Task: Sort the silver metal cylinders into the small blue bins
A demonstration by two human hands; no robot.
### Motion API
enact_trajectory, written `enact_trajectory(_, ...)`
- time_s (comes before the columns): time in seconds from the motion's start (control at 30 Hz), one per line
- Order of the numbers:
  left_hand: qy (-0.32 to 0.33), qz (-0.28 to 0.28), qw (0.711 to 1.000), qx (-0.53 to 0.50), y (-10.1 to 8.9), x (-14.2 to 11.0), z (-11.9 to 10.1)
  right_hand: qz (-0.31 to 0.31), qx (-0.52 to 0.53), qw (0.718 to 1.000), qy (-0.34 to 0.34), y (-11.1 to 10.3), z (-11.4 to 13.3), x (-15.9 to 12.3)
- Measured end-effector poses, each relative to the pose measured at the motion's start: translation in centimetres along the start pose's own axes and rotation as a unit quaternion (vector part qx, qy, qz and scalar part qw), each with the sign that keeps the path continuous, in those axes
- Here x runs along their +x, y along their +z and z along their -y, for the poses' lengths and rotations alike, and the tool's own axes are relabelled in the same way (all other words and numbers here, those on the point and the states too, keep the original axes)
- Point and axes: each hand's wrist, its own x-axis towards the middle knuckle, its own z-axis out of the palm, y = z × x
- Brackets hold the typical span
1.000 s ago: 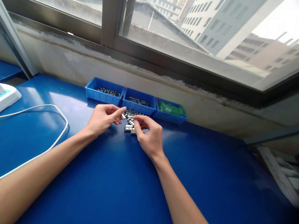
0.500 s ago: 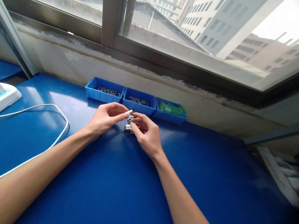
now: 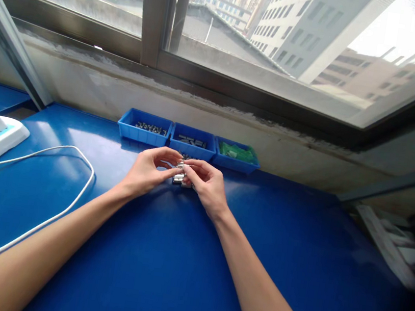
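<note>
My left hand (image 3: 152, 168) and my right hand (image 3: 207, 181) meet at the middle of the blue table, fingertips closed around a small silver metal part (image 3: 180, 164). Thumbs and forefingers of both hands pinch it from either side; its exact kind is too small to tell. Just under the fingers, more small metal pieces (image 3: 178, 178) lie on the tabletop, partly covered by my right hand. Behind the hands stand a blue bin (image 3: 144, 136) of small metal pieces and a second blue bin (image 3: 193, 150) with longer grey metal pieces.
A third blue bin (image 3: 236, 165) holds a green bag. On the left, a white power strip (image 3: 13, 134) lies with a white cable (image 3: 91, 170) looping across the blue table (image 3: 145, 270). A window (image 3: 222, 72) and wall rise behind the bins.
My left hand has come slightly down and right, its fingers now closing on the small metal part with the right hand. My right hand has shifted only a little.
</note>
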Motion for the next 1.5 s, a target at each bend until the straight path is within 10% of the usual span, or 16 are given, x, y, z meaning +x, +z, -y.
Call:
enact_trajectory(0.23,0.153,0.073,0.937,0.304,-0.3,-0.3,1.4,-0.136,-0.107,0.981,-0.084,-1.4,0.9,3.3)
enact_trajectory(0.5,0.184,0.124,0.914,0.34,-0.4,-0.5,1.8,-0.181,-0.313,0.926,-0.11,-1.8,1.5,7.0)
enact_trajectory(1.0,0.189,0.136,0.886,0.402,-0.8,-0.1,1.7,-0.117,-0.263,0.949,-0.13,-0.5,0.2,-0.2)
enact_trajectory(1.23,0.011,-0.027,0.996,0.086,-0.3,0.1,1.1,-0.118,-0.201,0.966,-0.111,-0.5,0.1,-0.1)
enact_trajectory(1.5,-0.172,-0.073,0.969,-0.165,-0.3,0.7,0.5,-0.074,-0.118,0.989,-0.057,-0.6,0.2,-0.3)
